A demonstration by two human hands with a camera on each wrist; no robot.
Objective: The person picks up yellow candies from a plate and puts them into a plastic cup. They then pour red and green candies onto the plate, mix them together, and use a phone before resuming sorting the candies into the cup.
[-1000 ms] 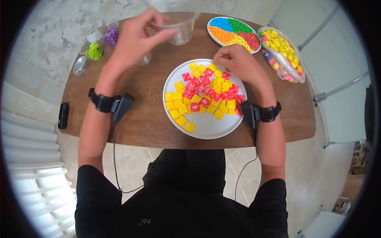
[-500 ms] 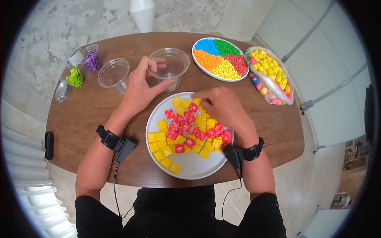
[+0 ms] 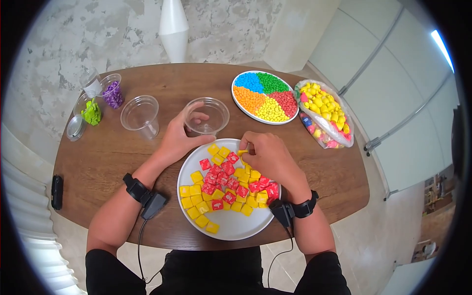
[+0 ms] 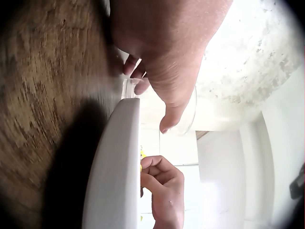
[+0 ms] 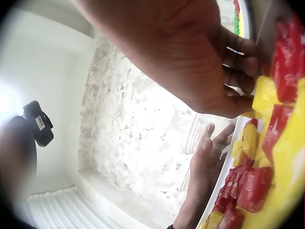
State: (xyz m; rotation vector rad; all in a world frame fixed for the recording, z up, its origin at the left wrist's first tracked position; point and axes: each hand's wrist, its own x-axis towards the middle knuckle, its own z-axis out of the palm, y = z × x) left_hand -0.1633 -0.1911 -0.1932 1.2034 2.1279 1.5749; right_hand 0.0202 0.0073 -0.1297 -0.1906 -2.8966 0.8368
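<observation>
My left hand (image 3: 183,135) curves round a clear plastic cup (image 3: 216,118) that stands just beyond the plate, thumb on the near side and fingers behind. The cup's walls are see-through, with no candy visible inside. On the round white plate (image 3: 236,232) lie many square wrapped candies, red candies (image 3: 215,173) heaped mid-plate and yellow candies (image 3: 200,209) around them. Over the plate's far edge, my right hand (image 3: 268,156) pinches a yellow candy (image 3: 242,153) between thumb and fingers. In the right wrist view these fingertips are partly hidden behind nearer candies.
A second clear cup (image 3: 139,117) stands left of my left hand. Further left are cups of purple pieces (image 3: 113,95) and green pieces (image 3: 91,113), beside a round lid (image 3: 75,128). A plate of colour-sorted small candies (image 3: 237,104) and a bag of yellow pieces (image 3: 327,113) occupy the back right.
The head view has tilted up, so the table sits lower. My left hand has brought the clear cup down to the table beside the plate. The right hand stays at the plate's far edge.
</observation>
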